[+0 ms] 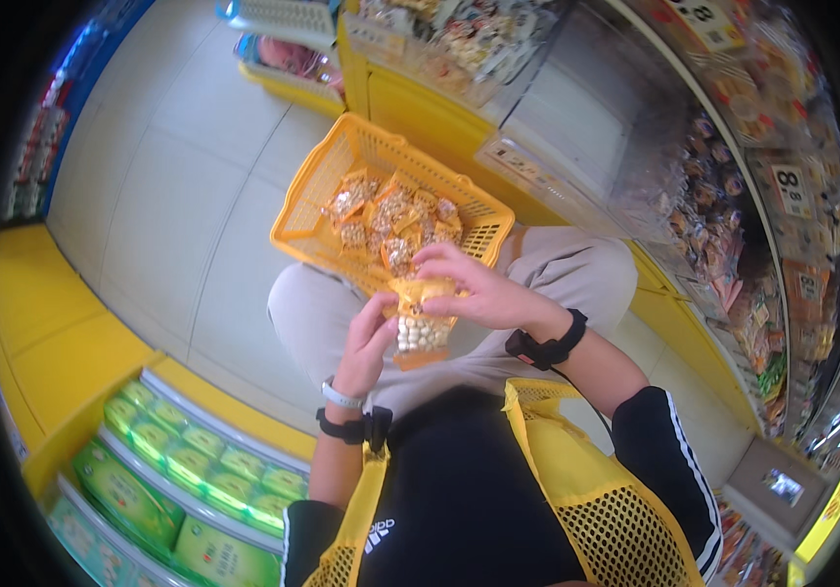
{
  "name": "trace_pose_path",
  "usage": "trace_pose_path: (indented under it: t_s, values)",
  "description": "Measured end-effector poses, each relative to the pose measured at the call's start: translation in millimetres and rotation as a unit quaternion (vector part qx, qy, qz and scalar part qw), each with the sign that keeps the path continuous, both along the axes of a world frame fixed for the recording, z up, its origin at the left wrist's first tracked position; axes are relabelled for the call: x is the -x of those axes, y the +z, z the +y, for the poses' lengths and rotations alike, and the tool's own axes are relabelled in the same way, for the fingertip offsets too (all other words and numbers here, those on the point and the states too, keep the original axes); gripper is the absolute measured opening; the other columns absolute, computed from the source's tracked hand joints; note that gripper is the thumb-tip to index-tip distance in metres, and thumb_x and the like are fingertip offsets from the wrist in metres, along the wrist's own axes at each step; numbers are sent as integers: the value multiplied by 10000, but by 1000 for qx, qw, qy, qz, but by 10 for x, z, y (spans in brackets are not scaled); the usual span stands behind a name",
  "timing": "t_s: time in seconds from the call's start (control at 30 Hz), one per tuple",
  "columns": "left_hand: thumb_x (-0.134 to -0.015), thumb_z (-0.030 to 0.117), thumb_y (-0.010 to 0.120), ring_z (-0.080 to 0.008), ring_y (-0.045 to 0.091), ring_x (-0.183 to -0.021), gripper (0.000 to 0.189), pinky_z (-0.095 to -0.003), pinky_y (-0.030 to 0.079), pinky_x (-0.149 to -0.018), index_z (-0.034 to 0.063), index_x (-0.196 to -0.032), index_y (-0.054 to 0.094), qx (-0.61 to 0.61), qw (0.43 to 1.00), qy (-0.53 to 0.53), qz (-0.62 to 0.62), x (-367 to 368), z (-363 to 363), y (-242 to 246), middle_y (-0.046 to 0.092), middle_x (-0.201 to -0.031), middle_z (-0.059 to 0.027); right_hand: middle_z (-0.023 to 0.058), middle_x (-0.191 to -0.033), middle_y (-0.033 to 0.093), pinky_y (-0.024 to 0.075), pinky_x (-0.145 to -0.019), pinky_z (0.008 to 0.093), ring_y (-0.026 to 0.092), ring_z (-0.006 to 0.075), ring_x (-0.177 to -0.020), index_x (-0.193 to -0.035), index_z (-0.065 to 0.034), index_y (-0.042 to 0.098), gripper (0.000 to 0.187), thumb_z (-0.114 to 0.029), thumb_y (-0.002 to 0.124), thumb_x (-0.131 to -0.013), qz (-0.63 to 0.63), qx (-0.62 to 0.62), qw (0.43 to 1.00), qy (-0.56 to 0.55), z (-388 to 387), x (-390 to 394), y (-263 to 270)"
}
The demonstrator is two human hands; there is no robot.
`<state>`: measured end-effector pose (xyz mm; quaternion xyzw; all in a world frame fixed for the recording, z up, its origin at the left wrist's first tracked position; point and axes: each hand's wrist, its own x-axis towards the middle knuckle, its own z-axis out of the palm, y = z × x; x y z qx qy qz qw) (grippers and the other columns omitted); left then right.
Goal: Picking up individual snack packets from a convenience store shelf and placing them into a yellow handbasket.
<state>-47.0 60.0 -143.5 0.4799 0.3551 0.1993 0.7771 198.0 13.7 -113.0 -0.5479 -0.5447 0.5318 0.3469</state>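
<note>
My left hand (365,348) pinches the left edge of a small snack packet (422,334), which has a yellow-orange top and a clear window full of pale, nut-like pieces. Over the packet's upper right part lies my right hand (489,293), thumb on the yellow film and fingers curled above it. Just beyond both hands is an orange plastic shopping basket (489,233) with slotted walls, near my bent knees. Inside it are several small orange packets (392,213) with clear windows showing light brown pieces. The held packet overlaps the basket's near side.
A yellow display stand with clear plastic bins (574,110) of wrapped snacks rises at the right. Green boxed packs (229,488) fill a low shelf at lower left. Pale tiled floor (177,183) lies left of the basket. A grey-brown box (779,484) stands at lower right.
</note>
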Motion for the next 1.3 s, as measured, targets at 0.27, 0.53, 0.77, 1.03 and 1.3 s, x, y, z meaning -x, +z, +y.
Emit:
trace_pose_path:
  t_s: [0.27,0.53,0.77,1.03,1.3]
  values:
    - [-1030,12,539,-105,576,-989,429,-258,475,-804,71,-1428,390,41,998,-39,-9,-207,60,241,646,-1135,-77,72,-1014,709,510,-847,324,622,118,-959,-1165,12,689,338,-192,789,-914,22,67,998,6,-54,-113,91]
    - [-1008,-20,613,-98,620,-806,254,-242,497,-689,39,-1249,558,-134,984,113,33,-121,55,-41,673,-1037,-33,41,-1032,710,542,-837,273,659,107,-973,-1158,-7,668,330,-89,820,-876,120,73,985,-96,23,-60,146]
    - [-896,17,744,-187,619,-1176,426,-336,501,-1015,-7,-1306,631,-82,992,89,-29,-214,-6,274,648,-1240,-100,55,-1204,685,507,-1001,299,629,120,-1126,-1296,-13,615,447,-110,805,-904,111,50,984,-129,-17,34,126]
    - [-886,-23,751,-232,610,-1224,515,-358,476,-1065,-21,-1378,598,-252,966,52,-2,-353,16,309,629,-1305,-126,82,-1198,686,510,-964,305,618,118,-1112,-1292,8,603,501,-200,820,-891,3,48,996,-79,-12,-72,351]
    - [-915,-49,651,-278,459,-1463,649,-425,415,-1159,17,-1531,458,-221,957,124,-141,-499,-123,456,488,-1569,-186,79,-1169,694,529,-933,288,654,123,-1065,-1227,26,632,501,-59,868,-793,-70,-62,982,-162,104,-506,1330]
